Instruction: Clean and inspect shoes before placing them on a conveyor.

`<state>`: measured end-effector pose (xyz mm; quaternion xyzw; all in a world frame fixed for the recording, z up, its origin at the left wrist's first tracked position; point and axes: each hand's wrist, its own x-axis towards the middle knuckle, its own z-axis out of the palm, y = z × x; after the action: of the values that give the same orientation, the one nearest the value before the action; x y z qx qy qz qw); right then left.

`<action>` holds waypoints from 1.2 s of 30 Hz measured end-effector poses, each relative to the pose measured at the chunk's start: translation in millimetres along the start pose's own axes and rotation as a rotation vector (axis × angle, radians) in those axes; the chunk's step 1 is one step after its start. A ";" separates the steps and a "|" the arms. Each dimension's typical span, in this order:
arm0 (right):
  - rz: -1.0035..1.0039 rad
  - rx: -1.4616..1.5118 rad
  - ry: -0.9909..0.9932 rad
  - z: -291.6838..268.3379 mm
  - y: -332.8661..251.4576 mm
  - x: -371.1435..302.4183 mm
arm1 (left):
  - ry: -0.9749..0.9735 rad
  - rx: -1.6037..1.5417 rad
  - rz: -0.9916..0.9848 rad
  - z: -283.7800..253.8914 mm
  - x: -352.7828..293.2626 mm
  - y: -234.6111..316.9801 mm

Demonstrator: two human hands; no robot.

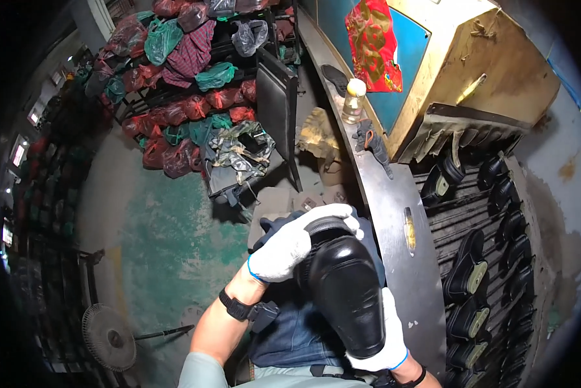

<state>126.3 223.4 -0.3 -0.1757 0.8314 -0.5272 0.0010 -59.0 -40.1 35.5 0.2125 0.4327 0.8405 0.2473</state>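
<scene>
In front of my lap I hold a glossy black shoe between both hands, tilted with one end toward me. My left hand, in a white knit glove with a blue cuff edge, is closed around its far end, next to a dark ridged rim. My right hand, gloved the same way, wraps the near end from the right and below. Part of its fingers is hidden behind the shoe. A strap with a small black device circles my left wrist.
A metal ledge on my right bears a yellow-handled tool, black gloves and a bottle. Beyond it, black shoes line a slatted conveyor. At left are a fan and a rack of bagged items.
</scene>
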 end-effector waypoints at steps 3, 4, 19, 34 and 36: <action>0.037 0.204 0.051 13.0 1.7 0.7 | -0.009 -0.010 -0.062 -1.8 2.8 2.4; 0.019 0.139 0.051 14.6 1.9 2.0 | -0.010 -0.010 -0.062 -2.4 2.6 3.0; 0.107 0.116 0.043 12.9 14.8 6.7 | -0.055 0.196 -0.057 -0.6 4.7 8.2; -0.051 0.022 -0.014 22.5 55.4 55.2 | -0.217 0.258 -0.024 -11.6 7.4 26.9; -0.127 -0.075 -0.033 24.7 63.5 61.5 | -0.252 0.284 -0.045 -12.2 6.4 36.2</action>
<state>54.8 208.0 -55.7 -0.2367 0.8376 -0.4917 -0.0253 -79.4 -62.1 60.0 0.3391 0.5173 0.7319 0.2859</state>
